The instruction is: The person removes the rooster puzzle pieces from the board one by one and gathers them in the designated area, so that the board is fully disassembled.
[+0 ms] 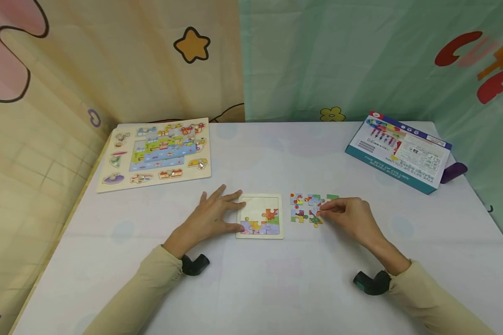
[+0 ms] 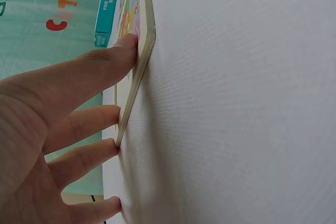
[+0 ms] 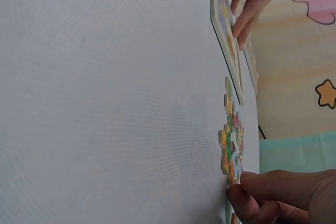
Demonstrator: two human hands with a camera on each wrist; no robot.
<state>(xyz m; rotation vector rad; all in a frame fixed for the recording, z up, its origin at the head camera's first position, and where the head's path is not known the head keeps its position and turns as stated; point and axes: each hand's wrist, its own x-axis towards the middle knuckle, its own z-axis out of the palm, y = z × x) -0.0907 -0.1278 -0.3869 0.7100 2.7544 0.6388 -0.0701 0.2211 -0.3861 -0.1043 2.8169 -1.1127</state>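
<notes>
A small square puzzle tray (image 1: 255, 204) lies on the table, with several joined jigsaw pieces (image 1: 256, 227) along its bottom and right side. My left hand (image 1: 209, 214) spreads its fingers at the tray's left edge; the thumb (image 2: 113, 59) rests on the rim, and other fingers touch the side. To the tray's right, loose jigsaw pieces (image 1: 297, 216) lie in rows. My right hand (image 1: 354, 219) is at the right end of these, its thumb and index finger pinching a jigsaw piece (image 3: 233, 178) low over the table. The fingers partly cover that piece.
A wooden knob puzzle board (image 1: 163, 174) with a smaller picture on it lies at the back left. At the back right sits a teal and white box (image 1: 398, 151), with a dark purple object (image 1: 454, 172) beside it. Printed curtains (image 1: 285, 60) hang behind the table.
</notes>
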